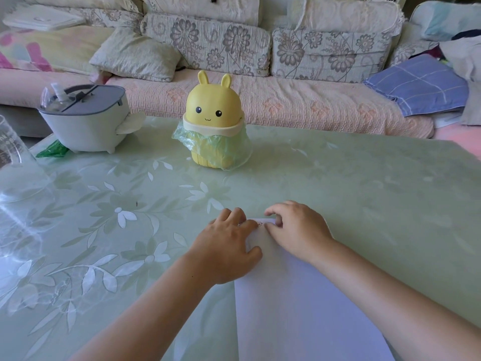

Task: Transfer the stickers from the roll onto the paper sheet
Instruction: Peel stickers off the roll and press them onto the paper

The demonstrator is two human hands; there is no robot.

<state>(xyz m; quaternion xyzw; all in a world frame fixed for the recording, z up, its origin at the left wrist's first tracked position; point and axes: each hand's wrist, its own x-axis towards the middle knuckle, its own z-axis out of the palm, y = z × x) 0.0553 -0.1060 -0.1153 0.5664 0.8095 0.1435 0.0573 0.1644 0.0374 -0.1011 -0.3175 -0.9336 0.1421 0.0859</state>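
A white paper sheet (299,303) lies flat on the green floral table, running from the near edge up to my hands. My left hand (229,246) rests on the sheet's far left corner, fingers spread and flat. My right hand (296,230) lies on the far right part of the sheet with its fingers bent, fingertips pressing at the top edge. Between the two hands a small sticker (259,224) with a pinkish picture shows on the paper near its far edge. The sticker roll is not visible.
A yellow bunny-shaped bin (214,118) lined with a green bag stands mid-table beyond the hands. A grey tissue box (86,121) sits at the far left, a clear measuring jug (13,162) at the left edge. A sofa with cushions lies behind.
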